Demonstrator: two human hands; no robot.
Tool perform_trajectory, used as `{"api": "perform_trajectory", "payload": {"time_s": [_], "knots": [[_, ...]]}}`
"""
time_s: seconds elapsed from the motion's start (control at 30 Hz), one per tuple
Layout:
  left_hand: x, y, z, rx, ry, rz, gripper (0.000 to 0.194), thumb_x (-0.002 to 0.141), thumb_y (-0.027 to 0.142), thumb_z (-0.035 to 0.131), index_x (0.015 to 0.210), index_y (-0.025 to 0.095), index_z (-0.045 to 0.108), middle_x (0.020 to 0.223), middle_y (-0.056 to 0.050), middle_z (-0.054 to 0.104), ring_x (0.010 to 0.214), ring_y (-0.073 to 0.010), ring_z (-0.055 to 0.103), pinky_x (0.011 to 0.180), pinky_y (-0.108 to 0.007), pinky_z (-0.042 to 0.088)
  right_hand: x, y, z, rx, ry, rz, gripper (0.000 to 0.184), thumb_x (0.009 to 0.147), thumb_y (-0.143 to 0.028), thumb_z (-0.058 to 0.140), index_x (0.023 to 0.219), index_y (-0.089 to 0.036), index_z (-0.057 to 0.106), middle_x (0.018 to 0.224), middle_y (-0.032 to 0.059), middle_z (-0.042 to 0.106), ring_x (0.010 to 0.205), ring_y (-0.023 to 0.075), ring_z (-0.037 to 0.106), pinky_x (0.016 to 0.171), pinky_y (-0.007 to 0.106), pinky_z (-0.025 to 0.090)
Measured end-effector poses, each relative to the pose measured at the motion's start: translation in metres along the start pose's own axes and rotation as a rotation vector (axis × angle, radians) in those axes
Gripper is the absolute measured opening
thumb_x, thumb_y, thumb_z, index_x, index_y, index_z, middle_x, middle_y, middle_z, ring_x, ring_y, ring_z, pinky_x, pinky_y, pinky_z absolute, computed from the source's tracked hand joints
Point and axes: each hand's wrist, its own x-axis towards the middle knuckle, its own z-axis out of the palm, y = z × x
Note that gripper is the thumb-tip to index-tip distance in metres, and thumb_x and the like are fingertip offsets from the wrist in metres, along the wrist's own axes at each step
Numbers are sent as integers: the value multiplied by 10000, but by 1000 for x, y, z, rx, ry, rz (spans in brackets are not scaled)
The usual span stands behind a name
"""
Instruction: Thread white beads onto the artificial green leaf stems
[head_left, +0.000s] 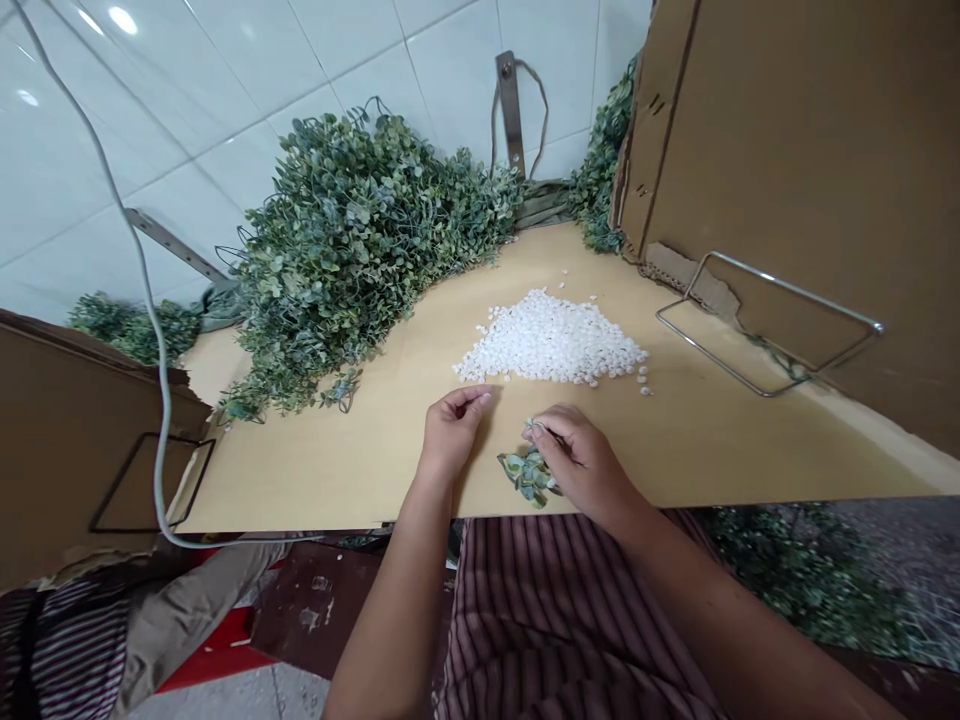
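My right hand (579, 458) is closed around a small sprig of artificial green leaves (527, 473) that rests on the wooden tabletop (697, 430). My left hand (452, 425) lies beside it with fingers curled and pinched together at the near edge of a heap of small white plastic pieces (553, 342); whether it holds one is too small to tell. A large pile of the same green foliage sprigs (352, 245) lies at the back left of the table.
Cardboard boxes stand at the right (810, 170) and left (67, 440), each with a wire handle. More foliage (604, 150) sits behind the right box and on the floor at right (802, 575). A white cable (142, 290) hangs at left. A tiled wall is behind.
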Motion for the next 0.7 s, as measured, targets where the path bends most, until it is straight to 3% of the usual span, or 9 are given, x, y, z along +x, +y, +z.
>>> {"api": "perform_trajectory", "payload": {"time_s": [0.23,0.7], "knots": [[-32,-2,10,-293,-110,-30,225,558,273,810,746,170,740,687,-16,717,642,-108,616,702,-235,493,3,0,4,-3,-14,-2,202,832,-162,459,632,-197,451,648,36,506,700,210,481,653,321,369],[-32,-4,9,-331,-171,-45,206,489,229,851,652,180,735,649,11,710,587,-67,601,599,-156,480,-1,-1,2,8,71,-38,184,791,-117,486,641,-204,427,630,11,477,662,183,461,622,291,369]]}}
